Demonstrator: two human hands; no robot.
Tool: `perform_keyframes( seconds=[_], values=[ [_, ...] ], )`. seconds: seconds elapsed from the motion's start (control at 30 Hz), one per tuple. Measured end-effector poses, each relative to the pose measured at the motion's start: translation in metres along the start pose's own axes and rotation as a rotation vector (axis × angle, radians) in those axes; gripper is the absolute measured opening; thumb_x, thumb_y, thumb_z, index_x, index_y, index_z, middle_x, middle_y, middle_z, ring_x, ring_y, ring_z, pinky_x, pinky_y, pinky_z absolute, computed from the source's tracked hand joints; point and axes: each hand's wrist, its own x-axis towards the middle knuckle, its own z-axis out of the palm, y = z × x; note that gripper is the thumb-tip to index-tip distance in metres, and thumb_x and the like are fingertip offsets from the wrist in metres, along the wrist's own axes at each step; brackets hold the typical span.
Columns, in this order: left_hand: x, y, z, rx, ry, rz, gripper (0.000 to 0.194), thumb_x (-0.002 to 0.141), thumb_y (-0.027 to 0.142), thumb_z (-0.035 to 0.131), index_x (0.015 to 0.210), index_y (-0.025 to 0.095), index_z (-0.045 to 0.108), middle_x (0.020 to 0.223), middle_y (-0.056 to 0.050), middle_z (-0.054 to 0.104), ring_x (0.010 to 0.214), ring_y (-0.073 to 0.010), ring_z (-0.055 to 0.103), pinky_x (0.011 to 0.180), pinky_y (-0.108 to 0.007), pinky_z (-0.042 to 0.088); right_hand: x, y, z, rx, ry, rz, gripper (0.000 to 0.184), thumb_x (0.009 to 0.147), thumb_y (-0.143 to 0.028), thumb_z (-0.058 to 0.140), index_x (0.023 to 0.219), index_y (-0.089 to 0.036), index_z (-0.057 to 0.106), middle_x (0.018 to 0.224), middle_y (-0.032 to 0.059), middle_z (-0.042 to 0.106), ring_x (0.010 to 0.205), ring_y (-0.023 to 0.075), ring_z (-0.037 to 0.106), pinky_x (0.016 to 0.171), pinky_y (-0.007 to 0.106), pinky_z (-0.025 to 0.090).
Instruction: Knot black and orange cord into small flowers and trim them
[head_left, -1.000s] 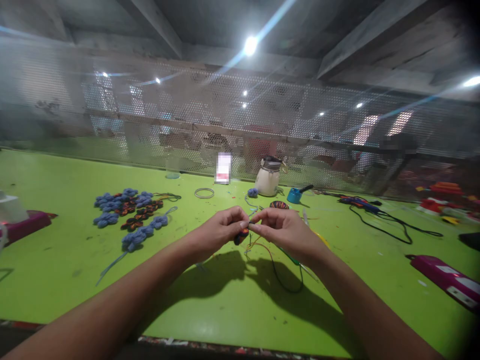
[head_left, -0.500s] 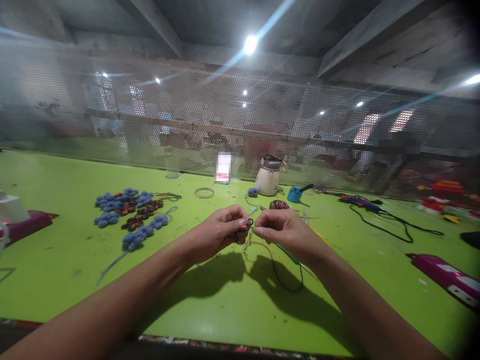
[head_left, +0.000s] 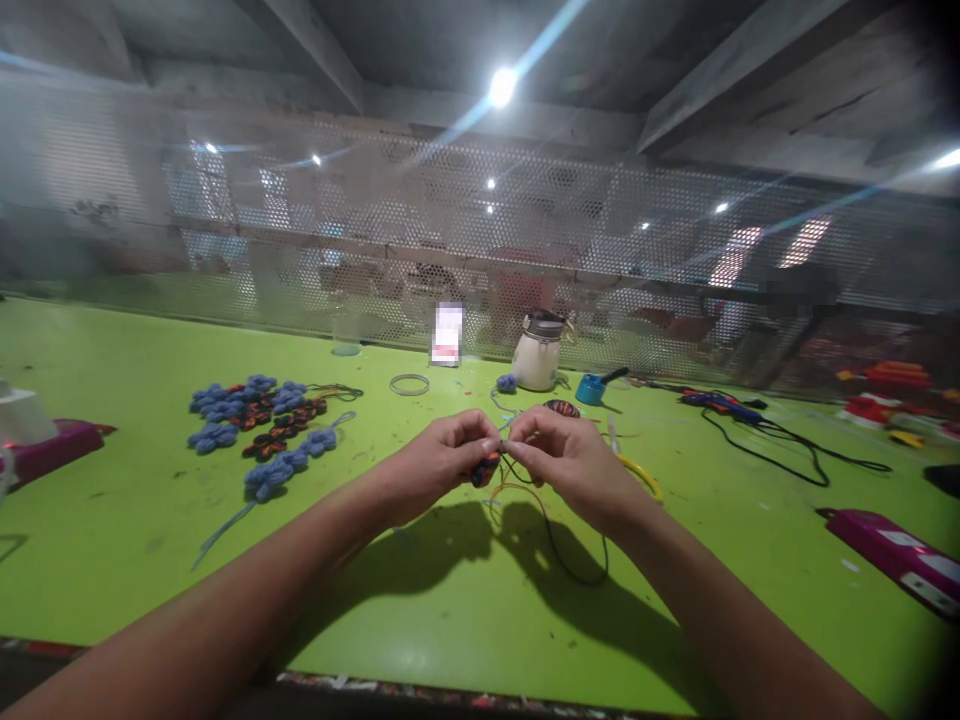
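Note:
In the head view my left hand [head_left: 435, 462] is closed on a small knotted piece of black, orange and blue yarn [head_left: 486, 469], pinched between thumb and fingers. My right hand [head_left: 574, 455] is pinched too, its fingertips meeting those of the left at the top of the piece, on what looks like the yarn strand. Dark and orange yarn [head_left: 553, 540] hangs below the hands and curves over the green table [head_left: 450, 620]. Just behind my right hand is a multicoloured yarn ball [head_left: 562, 408], partly hidden. A yellow looped thing [head_left: 643, 480] lies beside the right wrist.
Blue and dark-orange yarn flowers [head_left: 262, 415] lie at left. Along the back stand a phone [head_left: 448, 335], a white jar [head_left: 537, 362] and a blue pot [head_left: 590, 389], with a ring [head_left: 409, 385] nearby. Purple power strips [head_left: 892, 550] flank both sides; blue-handled pliers [head_left: 724, 405] lie at right.
My right fingertips have moved slightly left and now meet the left ones; the dark loop between them is no longer visible. A green stick under my right hand has gone from sight.

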Motion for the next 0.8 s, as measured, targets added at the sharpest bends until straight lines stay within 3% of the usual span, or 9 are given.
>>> perform_keyframes(
  seconds=[0.2, 0.37, 0.43, 0.63, 0.8],
  values=[
    [-0.0011, 0.0015, -0.003, 0.013, -0.075, -0.023, 0.019, 0.08, 0.032, 0.056, 0.079, 0.014, 0.052, 0.065, 0.002, 0.047, 0.06, -0.0085, 0.041, 0.057, -0.025, 0.03, -0.0008, 0.0003, -0.0046, -0.016, -0.061, -0.074, 0.012, 0.08, -0.025, 0.053, 0.071, -0.016, 0.052, 0.073, 0.0002, 0.046, 0.052, 0.0082, 0.041, 0.047, 0.023, 0.034],
    [-0.0017, 0.0029, -0.0053, 0.022, -0.121, -0.032, 0.02, 0.079, 0.032, 0.057, 0.08, 0.013, 0.052, 0.069, 0.002, 0.046, 0.061, -0.0085, 0.041, 0.058, -0.025, 0.031, -0.0031, -0.0014, -0.0048, -0.345, 0.008, -0.431, 0.012, 0.082, -0.012, 0.048, 0.07, -0.017, 0.047, 0.081, 0.0052, 0.049, 0.073, 0.0149, 0.047, 0.063, 0.029, 0.04],
    [-0.0016, 0.004, -0.0056, 0.05, -0.123, -0.029, 0.02, 0.079, 0.032, 0.056, 0.079, 0.013, 0.052, 0.068, 0.002, 0.046, 0.061, -0.0084, 0.041, 0.058, -0.024, 0.032, -0.0039, 0.0004, -0.0036, -0.433, 0.016, -0.503, 0.013, 0.084, -0.011, 0.045, 0.073, -0.017, 0.046, 0.084, 0.0069, 0.049, 0.076, 0.0161, 0.048, 0.067, 0.03, 0.04],
    [0.0, 0.0071, -0.0035, 0.249, -0.037, -0.011, 0.018, 0.081, 0.03, 0.053, 0.075, 0.013, 0.052, 0.064, 0.002, 0.047, 0.059, -0.0092, 0.042, 0.057, -0.025, 0.033, -0.0032, 0.0065, -0.0022, -0.53, 0.006, -0.499, 0.014, 0.085, -0.009, 0.042, 0.074, -0.017, 0.044, 0.086, 0.0078, 0.048, 0.078, 0.0172, 0.048, 0.069, 0.031, 0.041],
    [-0.0007, 0.006, -0.0062, 0.181, -0.075, -0.004, 0.018, 0.08, 0.03, 0.054, 0.081, 0.013, 0.055, 0.069, 0.001, 0.049, 0.063, -0.0097, 0.044, 0.061, -0.025, 0.035, -0.0009, 0.0035, -0.004, -0.418, 0.049, -0.503, 0.013, 0.083, -0.009, 0.046, 0.073, -0.017, 0.047, 0.079, 0.0053, 0.049, 0.073, 0.0153, 0.047, 0.062, 0.028, 0.039]
  ],
)
